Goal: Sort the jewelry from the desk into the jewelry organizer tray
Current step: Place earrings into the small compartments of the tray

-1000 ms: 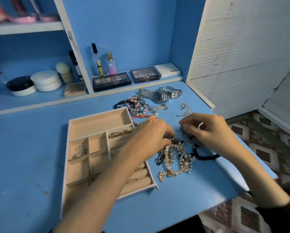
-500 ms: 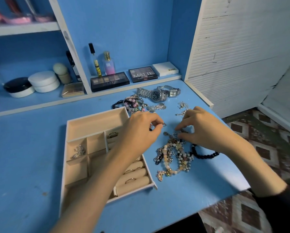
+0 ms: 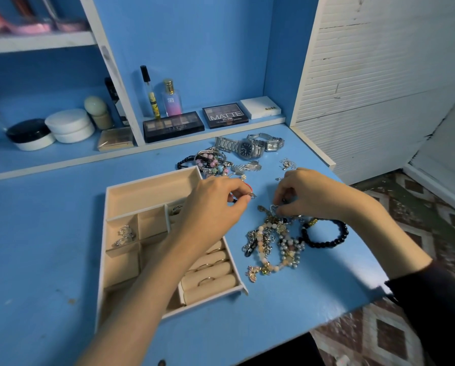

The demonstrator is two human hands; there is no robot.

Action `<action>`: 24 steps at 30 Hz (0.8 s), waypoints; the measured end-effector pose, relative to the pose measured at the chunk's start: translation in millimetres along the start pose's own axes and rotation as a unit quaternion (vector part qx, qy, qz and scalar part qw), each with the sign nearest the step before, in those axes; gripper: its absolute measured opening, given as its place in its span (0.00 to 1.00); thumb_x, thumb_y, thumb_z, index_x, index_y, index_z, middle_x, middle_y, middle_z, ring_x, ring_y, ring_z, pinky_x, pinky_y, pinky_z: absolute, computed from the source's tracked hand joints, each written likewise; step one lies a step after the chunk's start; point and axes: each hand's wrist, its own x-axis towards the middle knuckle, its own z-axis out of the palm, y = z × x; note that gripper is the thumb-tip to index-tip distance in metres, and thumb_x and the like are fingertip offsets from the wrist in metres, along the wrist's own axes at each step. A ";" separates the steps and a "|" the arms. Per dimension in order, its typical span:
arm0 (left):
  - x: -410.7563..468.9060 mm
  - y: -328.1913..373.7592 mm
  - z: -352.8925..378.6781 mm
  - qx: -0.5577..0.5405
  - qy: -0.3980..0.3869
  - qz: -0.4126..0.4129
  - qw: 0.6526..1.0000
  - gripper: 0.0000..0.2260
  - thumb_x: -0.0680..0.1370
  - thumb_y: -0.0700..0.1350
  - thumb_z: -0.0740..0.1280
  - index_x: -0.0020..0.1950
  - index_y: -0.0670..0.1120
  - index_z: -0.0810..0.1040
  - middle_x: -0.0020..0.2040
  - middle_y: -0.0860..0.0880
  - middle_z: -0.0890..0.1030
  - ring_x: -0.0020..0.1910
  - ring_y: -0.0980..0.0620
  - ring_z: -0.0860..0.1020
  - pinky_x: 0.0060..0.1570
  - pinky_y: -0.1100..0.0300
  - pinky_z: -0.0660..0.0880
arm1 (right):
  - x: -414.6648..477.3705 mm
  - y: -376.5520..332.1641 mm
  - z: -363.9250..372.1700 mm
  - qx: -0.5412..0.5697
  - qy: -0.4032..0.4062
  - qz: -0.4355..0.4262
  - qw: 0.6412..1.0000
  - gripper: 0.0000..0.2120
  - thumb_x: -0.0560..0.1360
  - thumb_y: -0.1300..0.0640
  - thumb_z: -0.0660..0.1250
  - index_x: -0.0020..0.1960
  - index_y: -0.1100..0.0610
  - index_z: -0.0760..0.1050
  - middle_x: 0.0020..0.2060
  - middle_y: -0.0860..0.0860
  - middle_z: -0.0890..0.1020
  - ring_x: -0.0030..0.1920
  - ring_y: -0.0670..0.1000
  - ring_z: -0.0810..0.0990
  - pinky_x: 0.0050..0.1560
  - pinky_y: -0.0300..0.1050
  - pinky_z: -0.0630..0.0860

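Silver piece [image 3: 252, 196] pinched by my left hand [image 3: 215, 204], just beside tray [image 3: 147, 194]; right hand [image 3: 316, 196] pinches top of bracelet tangle [image 3: 273, 241].

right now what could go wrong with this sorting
The right hand pinches the tangled pile; lifting one piece may drag the rest.
The left hand pinches a small piece beside the tray; it could drop.
The left forearm over the tray could knock the rings.
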 end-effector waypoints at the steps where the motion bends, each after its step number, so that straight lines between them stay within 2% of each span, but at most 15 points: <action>1: -0.4 0.0 -0.1 0.000 -0.001 0.000 1.000 0.04 0.75 0.45 0.67 0.46 0.50 0.82 0.37 0.62 0.76 0.37 0.67 0.73 0.38 0.78 0.66 | 0.7 -0.7 -1.1 0.006 -0.007 0.004 1.000 0.05 0.68 0.53 0.73 0.38 0.49 0.77 0.36 0.45 0.77 0.36 0.41 0.75 0.34 0.33 0.68; 4: -1.6 0.4 -0.9 -0.005 -0.002 0.000 1.000 0.05 0.75 0.46 0.67 0.46 0.50 0.82 0.38 0.61 0.77 0.38 0.66 0.74 0.39 0.77 0.67 | 1.3 -2.0 -2.9 0.005 -0.011 0.006 1.000 0.08 0.68 0.53 0.74 0.36 0.47 0.74 0.36 0.44 0.77 0.36 0.41 0.74 0.34 0.34 0.68; 8: -2.7 -1.4 -4.4 -0.006 0.006 -0.001 1.000 0.05 0.74 0.45 0.68 0.47 0.50 0.83 0.39 0.58 0.80 0.38 0.63 0.75 0.40 0.75 0.69 | -1.0 -2.2 -1.5 0.008 0.002 0.006 1.000 0.05 0.68 0.53 0.73 0.39 0.51 0.78 0.38 0.45 0.79 0.37 0.43 0.76 0.35 0.35 0.70; 14: -11.9 -9.9 -24.1 -0.028 0.044 -0.019 0.998 0.06 0.74 0.45 0.69 0.49 0.50 0.83 0.36 0.58 0.79 0.37 0.61 0.76 0.35 0.75 0.68 | -3.1 -17.0 0.1 0.097 0.102 -0.027 0.990 0.06 0.71 0.53 0.71 0.40 0.55 0.79 0.35 0.53 0.81 0.35 0.50 0.76 0.33 0.36 0.68; 16: -17.8 -18.9 -34.7 -0.036 0.068 -0.030 0.997 0.06 0.74 0.45 0.69 0.50 0.52 0.82 0.37 0.60 0.78 0.37 0.65 0.75 0.36 0.78 0.67 | -1.7 -27.9 1.1 0.143 0.135 -0.038 0.980 0.05 0.71 0.53 0.71 0.40 0.55 0.80 0.35 0.53 0.82 0.32 0.47 0.76 0.32 0.36 0.68; 19: -30.8 -37.8 -54.5 -0.034 0.110 -0.059 0.992 0.06 0.73 0.45 0.70 0.48 0.53 0.82 0.36 0.64 0.77 0.37 0.70 0.74 0.36 0.79 0.68 | 1.6 -48.1 3.1 0.216 0.158 -0.054 0.962 0.06 0.72 0.54 0.70 0.37 0.54 0.78 0.32 0.48 0.79 0.28 0.38 0.72 0.29 0.28 0.66; 22: -46.6 -61.6 -76.6 -0.033 0.154 -0.088 0.984 0.05 0.72 0.44 0.71 0.44 0.55 0.82 0.34 0.66 0.77 0.36 0.69 0.76 0.38 0.74 0.71 | 7.8 -67.1 7.7 0.258 0.153 -0.068 0.952 0.06 0.72 0.53 0.70 0.38 0.54 0.79 0.33 0.50 0.81 0.30 0.40 0.73 0.31 0.29 0.67; 24: -56.1 -77.7 -89.0 -0.031 0.173 -0.110 0.978 0.08 0.72 0.43 0.71 0.41 0.57 0.81 0.34 0.67 0.77 0.35 0.70 0.76 0.38 0.74 0.71 | 13.0 -79.0 11.9 0.264 0.147 -0.078 0.950 0.06 0.72 0.53 0.70 0.40 0.55 0.80 0.35 0.53 0.82 0.31 0.42 0.73 0.32 0.31 0.68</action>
